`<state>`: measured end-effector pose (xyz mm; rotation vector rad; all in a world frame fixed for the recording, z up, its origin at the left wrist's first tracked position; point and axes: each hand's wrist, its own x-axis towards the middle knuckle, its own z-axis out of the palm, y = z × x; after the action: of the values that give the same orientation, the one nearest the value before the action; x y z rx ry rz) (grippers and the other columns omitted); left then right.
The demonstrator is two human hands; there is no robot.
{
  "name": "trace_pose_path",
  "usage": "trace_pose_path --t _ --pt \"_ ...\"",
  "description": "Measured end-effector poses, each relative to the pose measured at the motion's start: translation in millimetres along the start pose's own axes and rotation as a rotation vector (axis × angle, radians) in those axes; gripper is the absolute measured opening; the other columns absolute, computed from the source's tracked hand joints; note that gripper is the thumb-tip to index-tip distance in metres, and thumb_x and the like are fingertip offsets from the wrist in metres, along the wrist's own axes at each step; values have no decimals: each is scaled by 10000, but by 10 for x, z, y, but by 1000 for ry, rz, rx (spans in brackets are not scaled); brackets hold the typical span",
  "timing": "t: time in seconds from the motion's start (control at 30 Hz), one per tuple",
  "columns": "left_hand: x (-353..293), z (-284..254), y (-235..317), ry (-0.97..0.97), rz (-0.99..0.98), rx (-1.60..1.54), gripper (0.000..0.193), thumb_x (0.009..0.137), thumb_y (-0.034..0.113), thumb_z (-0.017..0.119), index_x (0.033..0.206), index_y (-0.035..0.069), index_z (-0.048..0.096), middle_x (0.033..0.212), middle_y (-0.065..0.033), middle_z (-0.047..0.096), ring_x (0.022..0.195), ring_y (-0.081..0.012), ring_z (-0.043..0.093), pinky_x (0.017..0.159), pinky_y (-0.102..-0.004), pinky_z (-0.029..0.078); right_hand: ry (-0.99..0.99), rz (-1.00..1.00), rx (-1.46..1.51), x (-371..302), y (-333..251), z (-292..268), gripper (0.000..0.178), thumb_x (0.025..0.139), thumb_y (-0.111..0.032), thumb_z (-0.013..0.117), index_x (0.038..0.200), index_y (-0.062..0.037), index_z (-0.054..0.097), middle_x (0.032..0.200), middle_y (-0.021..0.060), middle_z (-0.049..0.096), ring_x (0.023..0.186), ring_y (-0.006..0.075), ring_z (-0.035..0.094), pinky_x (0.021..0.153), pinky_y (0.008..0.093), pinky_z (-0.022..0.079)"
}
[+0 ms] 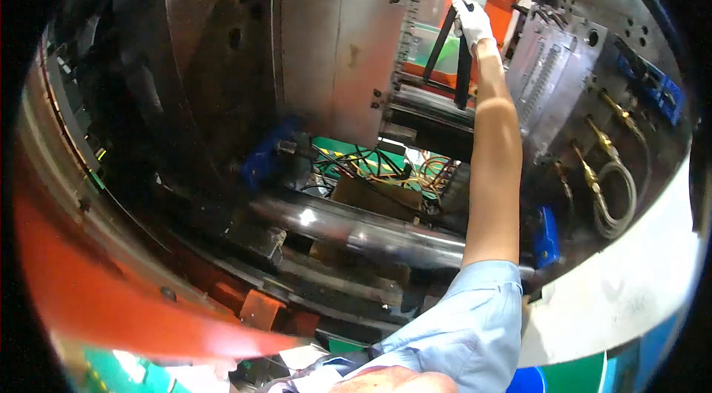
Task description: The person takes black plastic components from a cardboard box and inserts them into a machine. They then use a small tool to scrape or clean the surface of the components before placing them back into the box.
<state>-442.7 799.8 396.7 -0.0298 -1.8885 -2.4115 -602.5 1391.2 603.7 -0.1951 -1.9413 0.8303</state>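
I have the black two-legged part (463, 74) high and right of centre in my view, hanging in the gap between two metal faces of the machine. Its two dark bars come together near the top and spread apart downward, the nearer one hanging almost straight, the other slanting left. The white-gloved right hand (475, 22) has its fingers (457, 3) closed on that top end; I'd judge the grip is there because one hand can take both bars at once, leaving the lower ends free.

The bare right forearm (495, 170) reaches nearly straight up from a light-blue sleeve (475, 311), probably because the gap lies so far in from the frame. I cannot see the left hand, so I can't tell what its fingers are doing.

Left of the part stands the broad steel plate (348, 44); to its right is the ribbed metal block (545, 74). The lower round bar (363, 236) crosses below, presumably to carry the plates in line. Beneath the gap I see loose cables (426, 170). Brass fittings (608, 142) and a looped hose (627, 207) sit on the right side, likely placed outside to leave the gap accessible. An orange guard (96, 274) curves along the lower left.
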Motion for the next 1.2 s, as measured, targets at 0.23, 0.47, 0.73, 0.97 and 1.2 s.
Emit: trace_pose_path --t 0.23,0.47,0.73,0.97,1.2 --pt "-246 -209 85 -201 -21 -126 105 892 65 610 960 34 535 633 -48 563 523 -121 567 472 -283 438 48 111 -220 -996 -1349 -904 510 957 -530 589 1022 -31 669 726 52 635 625 196 612 686 397 505" --pt "-642 -241 106 -801 -132 -118 187 915 118 599 1060 18 537 696 -73 603 596 -160 618 527 -303 473 578 228 -306 -3945 -3621 -1792 508 996 -405 598 1350 -43 564 851 -37 559 539 21 341 474 191 280" --pt "-1313 365 -111 -1481 336 14 276 1033 217 521 1234 55 422 763 -80 600 586 -132 531 536 -293 440 768 235 -269 -5632 -4354 -2616 333 1046 -362 535 1187 -62 557 713 -46 398 571 39 359 475 193 315" --pt "-2130 1044 -237 -1625 409 -144 244 962 80 578 1139 48 412 646 -142 572 523 -230 549 483 -367 402 744 366 -622 -5807 -4382 -2395 433 1031 -271 518 1328 42 526 1010 156 674 873 170 626 811 315 533" --pt "-2619 1349 -373 -1475 644 -210 292 1003 251 567 1052 8 415 754 -207 584 670 -388 629 551 -484 454 503 228 -438 -5979 -4171 -2402 469 1012 -355 549 1258 45 549 934 137 657 668 148 585 593 256 486"
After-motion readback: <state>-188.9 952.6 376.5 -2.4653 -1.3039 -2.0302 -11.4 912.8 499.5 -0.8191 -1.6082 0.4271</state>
